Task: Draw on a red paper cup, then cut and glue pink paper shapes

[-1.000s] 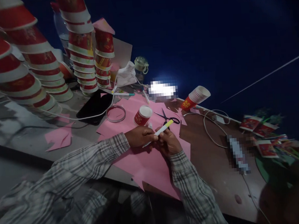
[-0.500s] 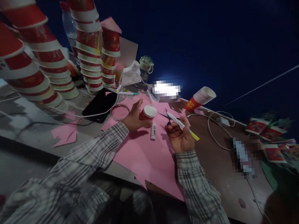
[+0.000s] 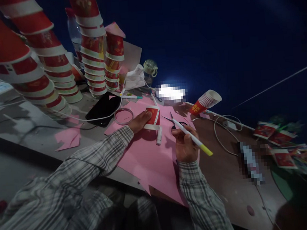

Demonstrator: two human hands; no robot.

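Note:
My left hand [image 3: 140, 122] grips a red and white paper cup [image 3: 152, 117], thumb on its side, above a large sheet of pink paper [image 3: 146, 154]. My right hand [image 3: 185, 146] holds a white marker pen [image 3: 189, 133] with a yellow end; the yellow end points down to the right. A small white tube [image 3: 159, 135] lies on the pink paper just below the cup. Scissors [image 3: 179, 125] rest on the paper behind the marker, partly hidden by my right hand. A roll of tape [image 3: 123, 116] lies left of the cup.
Tall stacks of paper cups [image 3: 93, 63] rise at the left. Close by lie a black phone [image 3: 103, 108] and a white cable. A tilted cup stack [image 3: 205, 101] lies at the back right. A power strip [image 3: 250, 162] and cups with greenery [image 3: 281, 158] are further right.
The paper cup has been turned from showing its round white end to showing its red side. The marker has swung slightly, its yellow end moving lower and to the right.

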